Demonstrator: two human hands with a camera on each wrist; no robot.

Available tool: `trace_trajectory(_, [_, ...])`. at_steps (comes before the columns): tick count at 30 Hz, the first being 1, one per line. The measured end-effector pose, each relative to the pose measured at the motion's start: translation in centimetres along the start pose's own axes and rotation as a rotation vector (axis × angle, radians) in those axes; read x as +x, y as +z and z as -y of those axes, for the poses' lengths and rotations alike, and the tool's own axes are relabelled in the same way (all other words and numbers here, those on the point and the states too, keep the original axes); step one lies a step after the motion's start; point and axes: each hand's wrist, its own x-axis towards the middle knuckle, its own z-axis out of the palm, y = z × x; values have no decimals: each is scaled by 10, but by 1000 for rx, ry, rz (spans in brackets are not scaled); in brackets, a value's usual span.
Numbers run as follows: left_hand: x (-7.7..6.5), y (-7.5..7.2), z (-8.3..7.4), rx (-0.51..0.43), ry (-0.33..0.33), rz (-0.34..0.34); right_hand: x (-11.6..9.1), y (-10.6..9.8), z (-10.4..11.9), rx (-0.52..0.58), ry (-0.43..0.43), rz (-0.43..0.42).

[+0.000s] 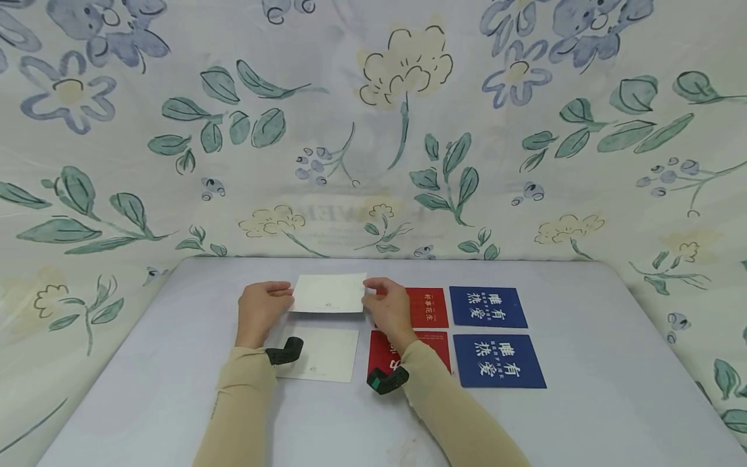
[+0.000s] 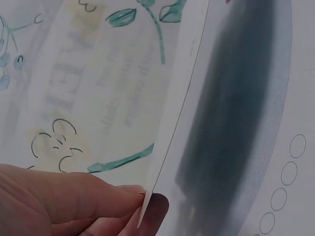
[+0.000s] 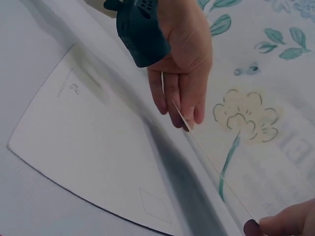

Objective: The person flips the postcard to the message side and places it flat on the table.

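White card (image 1: 329, 293), seen from my remote station, held tilted above the desk (image 1: 589, 350); the fingers of the left hand (image 1: 260, 313) and right hand (image 1: 390, 312) pinch its opposite ends. Nearer the person lies a second white card (image 1: 329, 353); rightward, two red cards (image 1: 430, 308), then two blue cards (image 1: 489, 307); behind, flowered cloth (image 1: 344, 194).

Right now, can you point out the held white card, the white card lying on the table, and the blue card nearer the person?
Held white card (image 1: 329, 292): head view, middle of its face.
Lying white card (image 1: 327, 354): head view, middle of its visible face.
Nearer blue card (image 1: 500, 361): head view, middle of its printed face.
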Motion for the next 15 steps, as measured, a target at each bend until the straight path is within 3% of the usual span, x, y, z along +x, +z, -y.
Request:
trace_trajectory(3, [10,6,13,31,5,-14,0,0,-1,-13,-4,8])
trace_trajectory(8, [37,19,49,67,58,-13,1,0,-3,-49,-43,15])
trace_trajectory(11, [30,16,40,60,49,-13,1,1,-4,-81,-73,16])
trace_trajectory(15, [4,4,7,60,5,-17,0,1,-3,-119,-88,16])
